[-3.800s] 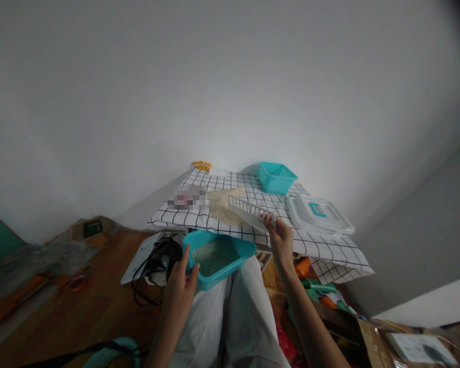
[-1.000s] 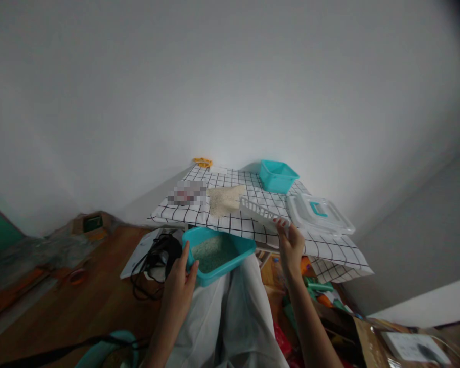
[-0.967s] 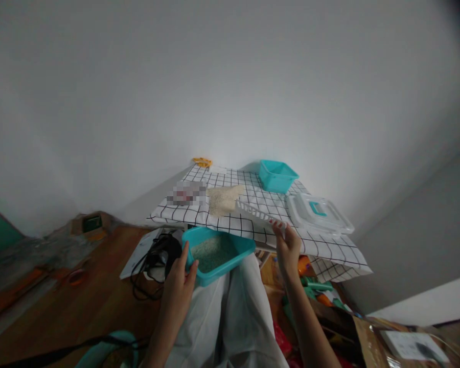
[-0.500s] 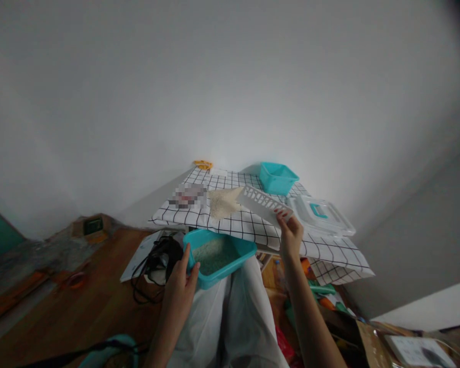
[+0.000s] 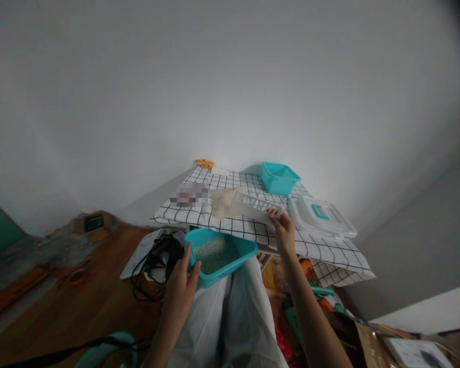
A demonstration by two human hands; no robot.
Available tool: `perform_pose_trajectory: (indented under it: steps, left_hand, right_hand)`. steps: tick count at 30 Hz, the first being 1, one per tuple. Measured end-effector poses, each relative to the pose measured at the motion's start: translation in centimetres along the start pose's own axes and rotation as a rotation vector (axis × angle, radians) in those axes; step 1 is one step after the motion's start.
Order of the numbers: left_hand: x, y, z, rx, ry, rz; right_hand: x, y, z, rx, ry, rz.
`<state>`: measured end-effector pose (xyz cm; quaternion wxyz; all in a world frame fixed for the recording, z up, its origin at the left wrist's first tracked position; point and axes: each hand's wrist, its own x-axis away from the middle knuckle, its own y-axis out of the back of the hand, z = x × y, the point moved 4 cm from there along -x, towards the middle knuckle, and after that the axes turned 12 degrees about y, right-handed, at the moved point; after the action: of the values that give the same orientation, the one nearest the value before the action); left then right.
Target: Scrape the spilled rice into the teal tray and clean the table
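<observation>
My left hand [image 5: 183, 278] grips the near left corner of a teal plastic tub [image 5: 239, 255] that rests on my lap and holds pale grains [image 5: 213, 253]. My right hand [image 5: 283, 228] is closed on the end of a white slotted plastic tray [image 5: 253, 205], held low over the checked tablecloth [image 5: 249, 232]. The tray's far end touches a heap of pale grains [image 5: 221, 201] lying on the cloth.
A second teal tub [image 5: 279, 178] stands at the table's back, a clear lidded box with a teal handle [image 5: 322, 215] at its right, a yellow object [image 5: 204, 163] at the far edge. Black cables [image 5: 153, 263] lie on the wooden floor at left. Colourful clutter and cardboard sit under the table's right.
My right hand has swung the white tray up and then left and down, so its far end now meets the grain heap. The left hand and the lap tub have stayed put.
</observation>
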<state>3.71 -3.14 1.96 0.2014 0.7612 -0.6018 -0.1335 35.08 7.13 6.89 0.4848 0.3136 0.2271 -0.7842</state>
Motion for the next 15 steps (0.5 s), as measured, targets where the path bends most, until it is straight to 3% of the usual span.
perform_pose_trajectory:
  steps: [15]
  left_hand:
    - [0.0, -0.1, -0.1, 0.027, 0.025, 0.034]
  right_hand:
    - [4.4, -0.3, 4.9, -0.057, -0.073, 0.123]
